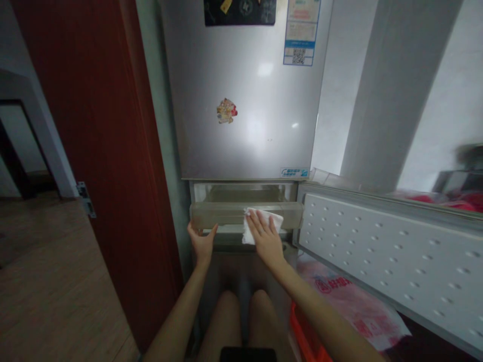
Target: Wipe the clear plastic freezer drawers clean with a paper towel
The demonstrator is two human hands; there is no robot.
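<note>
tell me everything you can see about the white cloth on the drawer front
The white cloth looks plain, thin and soft; whether it is fabric or paper cannot be told. It is spread roughly flat, with uneven edges, against the pale, translucent-looking drawer, just right of the front's middle in the picture. Its lower left part reaches below the drawer front. The right hand lies over it and hides part of it, while white areas show on both sides.
</note>
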